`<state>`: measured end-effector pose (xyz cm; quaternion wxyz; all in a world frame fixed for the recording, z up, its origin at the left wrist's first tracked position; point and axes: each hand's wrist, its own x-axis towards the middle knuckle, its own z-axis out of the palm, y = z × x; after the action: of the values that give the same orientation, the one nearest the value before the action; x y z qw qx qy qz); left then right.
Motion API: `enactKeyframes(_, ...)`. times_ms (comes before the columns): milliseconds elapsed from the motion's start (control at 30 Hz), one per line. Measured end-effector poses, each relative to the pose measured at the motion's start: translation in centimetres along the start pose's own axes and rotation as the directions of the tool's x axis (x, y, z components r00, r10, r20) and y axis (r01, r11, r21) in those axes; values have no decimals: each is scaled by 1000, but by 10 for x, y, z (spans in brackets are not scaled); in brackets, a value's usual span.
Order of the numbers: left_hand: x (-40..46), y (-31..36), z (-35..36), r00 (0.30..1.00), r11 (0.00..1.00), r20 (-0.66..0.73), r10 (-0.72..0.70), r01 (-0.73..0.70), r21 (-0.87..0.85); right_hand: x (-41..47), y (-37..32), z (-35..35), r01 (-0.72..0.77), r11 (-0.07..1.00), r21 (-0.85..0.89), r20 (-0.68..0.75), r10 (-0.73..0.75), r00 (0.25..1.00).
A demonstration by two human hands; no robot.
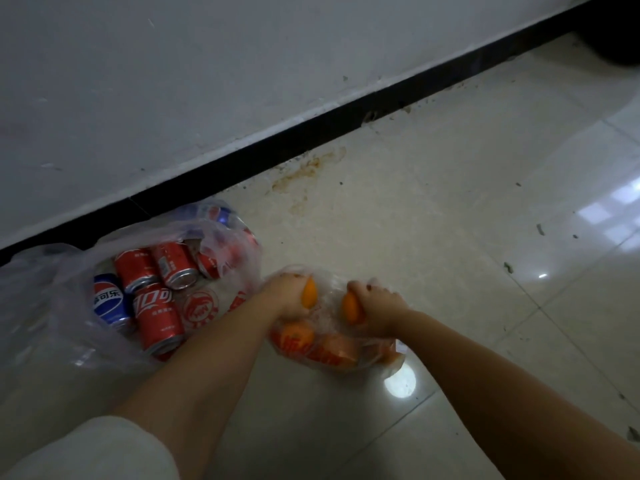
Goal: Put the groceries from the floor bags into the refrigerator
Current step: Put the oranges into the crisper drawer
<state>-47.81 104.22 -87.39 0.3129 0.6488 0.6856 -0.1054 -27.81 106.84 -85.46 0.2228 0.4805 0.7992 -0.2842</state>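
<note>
Wall: you see a pale grey wall (173, 81) filling the upper left, marked with faint scuffs.
Baseboard: a black baseboard (346, 123) runs diagonally along the wall's foot, from lower left to upper right.
Floor: glossy cream floor tiles (450, 202) spread to your right, with thin grout lines.
Stain: a rusty brown stain (304, 171) lies on the tile just beside the baseboard.
Reflections: bright window reflections (616, 209) sit near the right edge; a round light glare (400, 382) shows lower down.
Dark object: something black (616, 29) occupies the top right corner; you cannot tell what.
</note>
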Motion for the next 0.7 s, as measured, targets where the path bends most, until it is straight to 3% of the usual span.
enactKeyframes(133, -34, 18, -27, 999, 914, -42, -33, 13, -405, -26, -12, -27, -21, 950, 313, -151, 71, 986)
enactKeyframes(300, -103, 54, -81, 975, 682, 104, -197, 212, -700, -85, -36, -72, -54, 829, 556, -101, 132, 986)
enactKeyframes(367, -130, 65, -106, 961, 617, 142, -237, 262, -742, -112, -46, -95, -88, 753, 652, -50, 158, 986)
enactKeyframes(433, -157, 75, -134, 956, 617, 137, -260, 274, -737, -144, -56, -119, -97, 712, 696, -39, 171, 984)
enactKeyframes(567, -212, 100, -197, 943, 593, 141, -303, 302, -746, -214, -69, -172, -109, 701, 705, -61, 212, 975)
enactKeyframes(700, -271, 140, -275, 952, 658, 113, -285, 280, -699, -290, -78, -240, -105, 734, 671, -110, 239, 965)
